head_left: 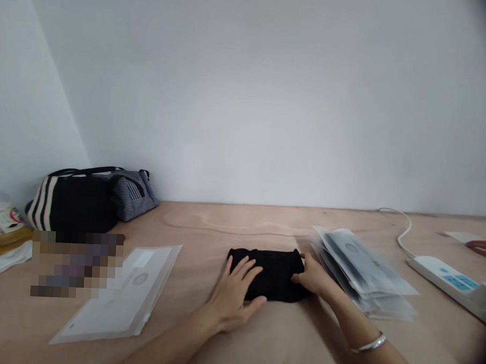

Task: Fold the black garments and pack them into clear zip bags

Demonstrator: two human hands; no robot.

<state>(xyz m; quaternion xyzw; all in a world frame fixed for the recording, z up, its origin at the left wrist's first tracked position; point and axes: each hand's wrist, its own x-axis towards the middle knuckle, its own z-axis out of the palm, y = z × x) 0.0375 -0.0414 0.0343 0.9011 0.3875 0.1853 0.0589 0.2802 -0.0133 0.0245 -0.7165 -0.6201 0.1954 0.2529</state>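
Note:
A folded black cloth (277, 277) lies flat on the table in the middle of the view; what kind of garment or fabric piece it is does not show. Fingers spread, my left hand (236, 297) rests on its left part. My right hand (312, 276) is closed at its right edge, thumb and fingers pinching the fabric there. To the right of that hand is a stack of frosted zip bags (358, 265) with dark contents. More flat frosted zip bags (121, 289) lie to the left, with a round printed mark showing through.
A power strip (448, 277) with a white cord lies at the right. A black bag (81, 202) and a striped bag (133, 193) stand at the back left, beside a bottle of yellow liquid (3, 225). Behind the wooden table (225, 219) rises a wall.

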